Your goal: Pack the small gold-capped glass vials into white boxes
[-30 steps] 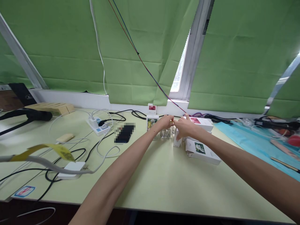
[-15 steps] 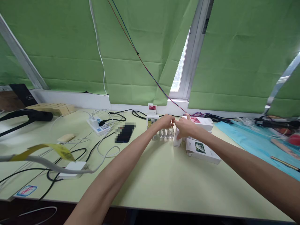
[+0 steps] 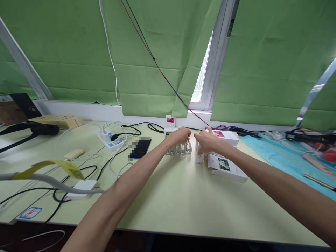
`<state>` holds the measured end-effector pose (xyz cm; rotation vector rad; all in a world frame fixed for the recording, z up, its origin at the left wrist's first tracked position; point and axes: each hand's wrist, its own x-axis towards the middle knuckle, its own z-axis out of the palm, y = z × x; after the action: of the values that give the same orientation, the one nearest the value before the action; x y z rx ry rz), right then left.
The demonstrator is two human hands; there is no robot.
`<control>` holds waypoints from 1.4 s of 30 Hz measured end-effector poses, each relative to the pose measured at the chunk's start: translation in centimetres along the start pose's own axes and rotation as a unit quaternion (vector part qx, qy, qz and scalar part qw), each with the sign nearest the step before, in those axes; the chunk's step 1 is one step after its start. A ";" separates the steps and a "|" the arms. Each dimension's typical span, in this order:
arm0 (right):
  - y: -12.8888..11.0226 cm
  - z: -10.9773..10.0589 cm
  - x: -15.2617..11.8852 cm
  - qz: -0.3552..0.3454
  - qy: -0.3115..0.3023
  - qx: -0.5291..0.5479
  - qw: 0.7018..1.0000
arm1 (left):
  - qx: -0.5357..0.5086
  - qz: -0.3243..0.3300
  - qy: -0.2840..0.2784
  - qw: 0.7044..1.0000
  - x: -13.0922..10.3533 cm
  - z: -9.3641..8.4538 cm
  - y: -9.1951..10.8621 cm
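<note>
My left hand (image 3: 181, 135) is closed in a pinch at the top of a small clear glass bottle (image 3: 188, 147), the rightmost in a row of several glass bottles (image 3: 178, 149). Fingers of my right hand (image 3: 207, 141) wrap round an upright white box (image 3: 198, 156), whose upper part they cover. Beside that hand lies a white box with a red flower picture (image 3: 228, 137). Nearer to me is another white box with a white flower picture (image 3: 227, 168), lying flat with its left end facing the bottles. A gap separates the two hands.
Behind the bottles stand a white box (image 3: 168, 131), partly hidden, and a small box with a red picture (image 3: 170, 121). A dark phone (image 3: 140, 148), a power strip (image 3: 109, 140) and tangled cables occupy the left. Blue sheeting (image 3: 273, 154) covers the right side.
My left hand has moved left, away from my right hand, and the rightmost bottle has shifted left with it. My right hand stays at the upright white box.
</note>
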<state>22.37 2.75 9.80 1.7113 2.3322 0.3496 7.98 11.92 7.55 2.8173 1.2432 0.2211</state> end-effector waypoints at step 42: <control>3.0 1.4 8.9 -0.031 0.053 0.135 0.989 | 0.051 0.284 0.130 0.949 -13.5 7.5 4.6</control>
<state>22.94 12.16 9.09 1.7694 2.6046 0.1192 3.50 -1.05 -0.83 3.2495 0.4334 0.5800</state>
